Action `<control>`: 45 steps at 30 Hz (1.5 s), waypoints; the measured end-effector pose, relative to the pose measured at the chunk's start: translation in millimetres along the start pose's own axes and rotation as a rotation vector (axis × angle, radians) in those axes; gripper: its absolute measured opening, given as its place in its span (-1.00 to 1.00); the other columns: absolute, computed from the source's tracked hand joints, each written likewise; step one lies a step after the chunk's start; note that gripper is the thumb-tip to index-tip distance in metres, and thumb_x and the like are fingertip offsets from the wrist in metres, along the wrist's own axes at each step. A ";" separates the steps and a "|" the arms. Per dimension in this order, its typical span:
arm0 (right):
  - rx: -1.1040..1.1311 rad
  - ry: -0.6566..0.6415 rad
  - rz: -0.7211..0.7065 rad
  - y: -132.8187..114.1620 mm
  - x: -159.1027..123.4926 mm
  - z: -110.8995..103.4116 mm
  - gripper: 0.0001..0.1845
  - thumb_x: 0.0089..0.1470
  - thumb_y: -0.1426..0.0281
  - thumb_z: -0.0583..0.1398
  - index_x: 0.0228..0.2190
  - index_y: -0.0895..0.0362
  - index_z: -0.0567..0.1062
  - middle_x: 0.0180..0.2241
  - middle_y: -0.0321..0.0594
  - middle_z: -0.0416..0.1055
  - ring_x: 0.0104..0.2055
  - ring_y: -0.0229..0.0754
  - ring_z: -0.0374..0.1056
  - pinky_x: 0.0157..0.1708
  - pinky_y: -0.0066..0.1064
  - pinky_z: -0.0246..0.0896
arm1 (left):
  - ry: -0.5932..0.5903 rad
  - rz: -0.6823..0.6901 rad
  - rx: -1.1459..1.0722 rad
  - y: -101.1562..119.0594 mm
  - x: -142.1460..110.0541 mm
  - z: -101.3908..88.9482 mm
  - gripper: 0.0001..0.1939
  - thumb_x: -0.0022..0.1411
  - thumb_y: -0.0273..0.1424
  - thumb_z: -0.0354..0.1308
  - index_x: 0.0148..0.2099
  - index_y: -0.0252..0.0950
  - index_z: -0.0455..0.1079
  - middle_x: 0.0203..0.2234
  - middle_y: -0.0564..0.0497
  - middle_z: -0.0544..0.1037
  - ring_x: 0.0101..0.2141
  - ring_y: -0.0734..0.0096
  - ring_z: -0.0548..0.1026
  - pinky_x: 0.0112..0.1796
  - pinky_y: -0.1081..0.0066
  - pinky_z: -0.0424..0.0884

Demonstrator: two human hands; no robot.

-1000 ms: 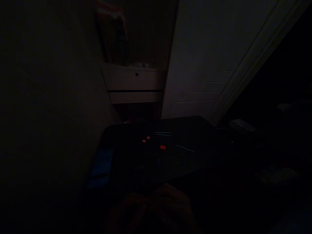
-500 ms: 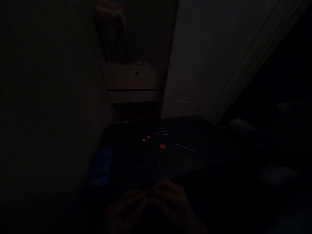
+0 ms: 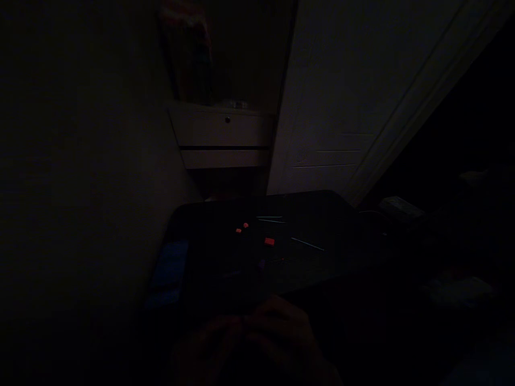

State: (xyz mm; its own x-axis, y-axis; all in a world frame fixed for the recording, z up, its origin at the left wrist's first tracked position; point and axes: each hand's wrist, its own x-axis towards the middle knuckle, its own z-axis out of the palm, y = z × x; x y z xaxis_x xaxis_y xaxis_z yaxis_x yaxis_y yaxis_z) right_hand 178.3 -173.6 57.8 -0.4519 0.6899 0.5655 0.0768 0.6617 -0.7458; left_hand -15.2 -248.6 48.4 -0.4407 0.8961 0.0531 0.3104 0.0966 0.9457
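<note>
Very little light falls on my hands at the bottom of the view. My left hand and my right hand meet at the fingertips, each with its fingers pinched together. Whatever lies between them is too small and dark to make out. Beyond them on the dark table is a red block-like piece. Two small orange-red pieces lie farther back to the left. Closer to my hands is a dim purple piece, with a small thing with a reddish tip beside it.
Thin metal-looking rods lie on the table's right half and at its back. A bluish flat object is at the left edge. Behind stand a drawer unit and a pale door. A whitish box sits at right.
The view has shifted very slightly. My hands stay together at the fingertips; a reddish spot between them half a second ago is barely visible now. The pieces on the table have not moved.
</note>
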 end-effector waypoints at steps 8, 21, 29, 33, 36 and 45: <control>-0.047 -0.091 -0.126 -3.4 6.8 -2.9 -0.76 0.51 0.34 0.19 -0.08 0.06 0.69 -0.31 -0.16 0.68 -0.32 -0.09 0.59 -0.32 -0.31 0.58 | -0.049 -0.063 -0.060 3.1 0.2 1.3 -0.54 0.14 0.16 0.43 -0.32 -0.14 0.76 -0.42 -0.03 0.80 -0.39 0.12 0.78 -0.31 0.42 0.73; 0.020 0.006 0.198 2.5 -11.5 2.5 -0.26 0.41 0.28 0.33 0.47 -0.28 0.24 0.15 -0.25 0.65 0.14 -0.06 0.62 0.17 -0.28 0.56 | -0.016 -0.138 -0.128 -3.9 8.7 -7.4 -0.61 0.09 0.07 0.48 -0.29 -0.14 0.75 -0.32 -0.05 0.81 -0.27 0.08 0.79 -0.24 0.40 0.73; -0.030 0.069 0.337 6.7 -29.3 15.5 -0.59 0.36 0.10 0.36 0.18 -0.17 0.62 0.19 -0.13 0.62 0.18 0.09 0.59 0.14 -0.20 0.58 | -0.036 -0.198 -0.103 -11.0 7.2 -5.7 -0.58 0.09 0.09 0.45 -0.25 -0.14 0.74 -0.30 -0.06 0.81 -0.24 0.05 0.78 -0.19 0.36 0.74; 0.068 0.145 0.263 -0.3 -14.2 22.8 -0.74 0.39 0.08 0.32 -0.10 -0.07 0.74 -0.16 -0.17 0.72 -0.14 -0.02 0.68 -0.08 -0.32 0.63 | -0.061 -0.083 -0.124 -6.4 3.8 -5.2 -0.55 0.06 0.14 0.46 -0.26 -0.11 0.76 -0.23 -0.06 0.81 -0.17 0.03 0.78 -0.09 0.33 0.73; 0.151 0.171 0.182 -5.5 -2.0 20.6 -0.77 0.40 0.13 0.33 -0.14 -0.04 0.74 -0.26 -0.19 0.70 -0.24 -0.07 0.67 -0.19 -0.35 0.61 | -0.070 -0.075 -0.141 -3.5 3.1 -4.0 -0.55 0.06 0.14 0.48 -0.25 -0.11 0.77 -0.24 -0.06 0.81 -0.18 0.03 0.78 -0.09 0.31 0.73; -0.013 0.024 0.123 15.0 -3.3 -7.7 -0.70 0.42 0.34 0.31 0.10 -0.22 0.67 -0.11 -0.20 0.63 -0.13 -0.07 0.62 -0.16 -0.29 0.58 | 0.012 -0.299 -0.225 -16.5 3.4 9.2 -0.60 -0.11 -0.01 0.57 -0.34 -0.19 0.74 -0.36 -0.11 0.81 -0.29 -0.01 0.78 -0.23 0.28 0.75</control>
State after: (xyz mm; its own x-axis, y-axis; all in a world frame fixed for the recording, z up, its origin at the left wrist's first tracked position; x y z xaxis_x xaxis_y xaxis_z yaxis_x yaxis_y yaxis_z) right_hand 187.7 -163.7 47.5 -0.4173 0.7726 0.4785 0.1416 0.5753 -0.8056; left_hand -14.1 -243.1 30.0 -0.4940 0.8376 -0.2333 -0.0254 0.2543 0.9668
